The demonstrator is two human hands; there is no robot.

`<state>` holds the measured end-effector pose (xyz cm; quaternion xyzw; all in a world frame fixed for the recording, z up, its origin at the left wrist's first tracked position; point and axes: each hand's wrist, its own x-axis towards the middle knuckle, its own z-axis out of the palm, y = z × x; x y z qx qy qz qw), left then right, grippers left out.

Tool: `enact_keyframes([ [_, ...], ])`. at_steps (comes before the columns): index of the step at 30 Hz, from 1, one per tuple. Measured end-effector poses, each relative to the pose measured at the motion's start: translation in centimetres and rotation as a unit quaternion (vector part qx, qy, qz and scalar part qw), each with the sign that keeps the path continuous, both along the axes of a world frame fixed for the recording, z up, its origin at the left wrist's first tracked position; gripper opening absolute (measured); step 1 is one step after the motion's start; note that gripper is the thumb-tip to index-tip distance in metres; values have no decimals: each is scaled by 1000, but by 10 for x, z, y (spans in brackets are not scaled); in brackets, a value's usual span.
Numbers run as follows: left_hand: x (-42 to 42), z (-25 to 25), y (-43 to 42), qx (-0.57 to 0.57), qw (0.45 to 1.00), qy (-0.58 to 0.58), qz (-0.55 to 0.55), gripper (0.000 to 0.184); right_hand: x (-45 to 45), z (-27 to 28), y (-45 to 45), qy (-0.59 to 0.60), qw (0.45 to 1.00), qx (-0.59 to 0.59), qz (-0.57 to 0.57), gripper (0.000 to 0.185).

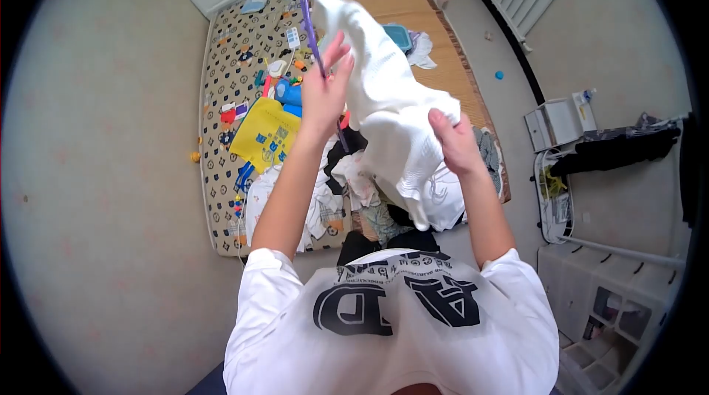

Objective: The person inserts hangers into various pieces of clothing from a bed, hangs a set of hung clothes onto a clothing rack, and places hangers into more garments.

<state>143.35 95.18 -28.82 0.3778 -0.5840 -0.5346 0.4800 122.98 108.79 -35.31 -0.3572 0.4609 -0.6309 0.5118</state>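
A purple clothes hanger, seen almost edge-on, is held upright in my left hand; some of its fingers stick out past the hanger. My right hand pinches the edge of a white knitted garment between thumb and fingers. The garment spreads in folds between the two hands, up beside the hanger, and hangs down over the bed. Whether my left fingers also touch the cloth is hidden. Beneath lies a pile of white clothes, with a black garment beside it.
The bed has a patterned cover and a tan mat. On it lie a yellow bag, a blue toy, a teal container and several small toys. To the right stands a rack with dark clothes above white drawers.
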Motion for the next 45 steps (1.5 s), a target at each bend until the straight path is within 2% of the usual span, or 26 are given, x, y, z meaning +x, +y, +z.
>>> enact_keyframes([
  [1,9,-3,12,26,999,-25,-18,42,4,18,-7,-16,1000,-16,-9,28],
  [3,18,-31,29,-63,996,-43,-51,40,6,47,-18,-72,997,-25,-11,31],
  [4,26,-37,44,-35,993,-88,-75,41,6,52,-23,-102,994,-32,-3,30],
  [6,34,-72,68,-52,987,-45,-143,57,7,61,-36,-161,986,-46,11,29],
  [8,27,-50,100,-14,983,-72,-167,69,4,49,-46,-149,986,-68,32,30],
  [10,15,-56,111,-20,979,-151,-133,52,19,58,-50,-156,984,-75,32,30],
  [13,3,-51,99,13,995,-28,-90,30,23,64,-52,-154,976,-88,125,39],
  [14,-3,-41,98,-7,996,38,-79,15,22,61,-54,-152,973,-93,148,42],
  [15,-6,-20,96,-4,996,70,-64,14,17,58,-52,-118,970,-102,188,52],
  [18,-2,4,73,74,979,183,-51,14,1,38,-37,43,975,-70,207,57],
  [19,4,11,66,91,972,203,-70,16,-1,21,-38,133,965,-112,195,65],
  [21,13,23,54,96,968,218,-73,20,-17,-8,-28,397,902,-38,164,70],
  [22,26,32,49,113,956,236,-133,22,-24,-18,-21,518,843,2,142,72],
  [24,21,48,46,95,968,224,-61,25,-29,-39,-11,618,785,23,43,75],
  [25,31,47,36,81,968,222,-79,27,-33,-49,-8,662,749,34,-6,76],
  [28,59,71,11,77,964,242,-82,30,-63,-73,-7,606,776,59,-165,78],
  [30,69,93,12,80,947,292,-107,27,-76,-71,-7,579,773,21,-257,81],
  [31,72,92,8,-7,966,243,-91,26,-78,-69,-10,564,769,2,-301,83],
  [33,76,86,-1,-174,974,137,-54,26,-72,-74,-25,523,812,-27,-258,90],
  [36,82,101,-7,24,944,240,-224,26,-41,-106,-53,481,862,-59,-149,99],
  [37,81,102,-8,45,951,237,-195,22,-20,-98,-55,457,880,-82,-99,101],
  [38,77,102,-4,-30,973,178,-147,20,4,-91,-54,431,895,-104,-48,103],
  [40,77,104,0,9,984,158,-80,21,48,-84,-51,443,882,-151,54,108],
  [42,71,113,7,27,984,172,-30,20,87,-80,-42,380,908,-160,75,111],
  [44,87,112,2,-2,981,180,-70,19,104,-72,-28,337,920,-183,78,113],
  [45,80,120,8,-17,988,152,-2,18,107,-58,-20,326,921,-203,69,114],
])
